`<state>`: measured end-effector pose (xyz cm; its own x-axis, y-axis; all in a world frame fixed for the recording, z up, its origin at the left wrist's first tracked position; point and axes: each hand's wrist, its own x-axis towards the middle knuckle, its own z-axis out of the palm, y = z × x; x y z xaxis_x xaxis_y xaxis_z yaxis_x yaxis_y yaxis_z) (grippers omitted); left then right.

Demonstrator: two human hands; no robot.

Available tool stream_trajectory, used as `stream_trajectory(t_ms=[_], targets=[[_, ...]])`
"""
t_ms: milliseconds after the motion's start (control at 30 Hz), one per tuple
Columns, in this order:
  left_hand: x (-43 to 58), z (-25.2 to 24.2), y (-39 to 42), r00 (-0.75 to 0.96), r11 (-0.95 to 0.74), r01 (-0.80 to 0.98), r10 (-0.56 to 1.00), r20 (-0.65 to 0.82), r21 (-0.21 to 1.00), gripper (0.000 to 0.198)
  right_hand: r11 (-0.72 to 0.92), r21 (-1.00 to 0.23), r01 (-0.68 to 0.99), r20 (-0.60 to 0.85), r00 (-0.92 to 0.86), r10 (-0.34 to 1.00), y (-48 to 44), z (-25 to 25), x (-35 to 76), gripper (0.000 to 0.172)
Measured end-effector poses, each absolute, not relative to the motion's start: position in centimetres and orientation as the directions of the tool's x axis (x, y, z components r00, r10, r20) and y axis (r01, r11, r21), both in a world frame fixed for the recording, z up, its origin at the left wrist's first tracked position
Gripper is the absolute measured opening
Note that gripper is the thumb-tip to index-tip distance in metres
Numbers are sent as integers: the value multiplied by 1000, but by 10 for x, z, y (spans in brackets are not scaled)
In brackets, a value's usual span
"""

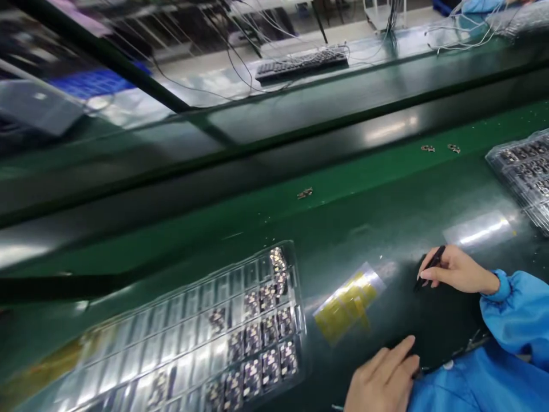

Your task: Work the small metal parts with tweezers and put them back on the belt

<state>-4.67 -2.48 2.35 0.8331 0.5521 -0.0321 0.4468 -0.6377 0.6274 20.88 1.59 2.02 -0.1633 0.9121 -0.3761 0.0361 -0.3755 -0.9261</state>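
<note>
My right hand [457,270] pinches black tweezers [430,266] and rests on the dark green bench at the lower right. Low in the view, my left hand [384,377] lies on the bench near its front edge with its fingers curled loosely; whether it holds anything is hidden. Both arms wear blue sleeves. Between the hands and a clear plastic tray [171,337] lies a small sheet of yellow stickers [347,300]. Small dark circuit parts [263,337] fill several of the tray's pockets at its right end.
A second clear tray of parts [525,171] sits at the right edge. Three loose small parts [305,193] lie along the bright green strip. Behind runs a dark conveyor, then a keyboard [300,63] with cables. The picture is blurred by motion.
</note>
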Motion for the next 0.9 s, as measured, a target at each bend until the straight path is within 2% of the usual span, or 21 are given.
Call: stream_trajectory(t_ms=[133,233,567,767,900], targets=[[-23,12,-38,905,-851,403,426,-5,338,26,-340,-935,101,-354,-281,892,12,19,208,29],[-15,14,-39,916,-887,392,401,-14,245,24,-302,-939,163,-340,-333,880,12,19,208,24],[-8,19,-38,877,-852,478,446,-182,213,17,-136,-884,447,-312,-349,884,14,24,204,10],[-8,23,-36,876,-849,478,443,-190,223,17,-156,-898,412,-314,-352,882,14,24,204,9],[-7,25,-34,875,-846,477,431,-221,237,16,-216,-933,288,-311,-340,888,11,21,204,10]])
